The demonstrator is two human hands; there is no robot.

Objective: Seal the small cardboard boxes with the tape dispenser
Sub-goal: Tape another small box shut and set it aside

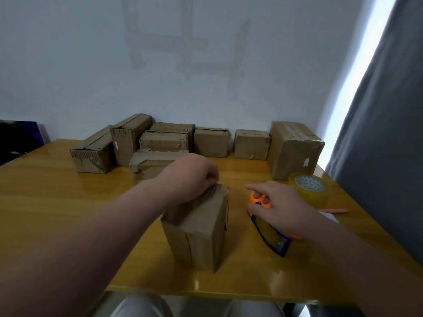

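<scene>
L hand (pixel 190 177) is pressing on top of the box (pixel 199 227), fingers curling over its top edge at 12 o'clock and gripping it. R hand (pixel 282 208) is lying over the dispenser (pixel 272 240), which is at 3 o'clock of the box w/ a gap between. Its fingers are spreading loose, index sticking out, not closing round anything yet. The box is standing on end on the tabletop (pixel 68 202), near the front edge.

Step, I'd judge: picking up the dispenser. Doing it well = R hand wrapping fully round it before lifting, L hand keeping the top flat and the tall box from tipping.

Back boxes (pixel 211 143) are sitting in a row at 12 o'clock by the wall. All are looking closed, contents not showing. Spare roll (pixel 309 188) is sitting at 1 o'clock of the dispenser.
</scene>
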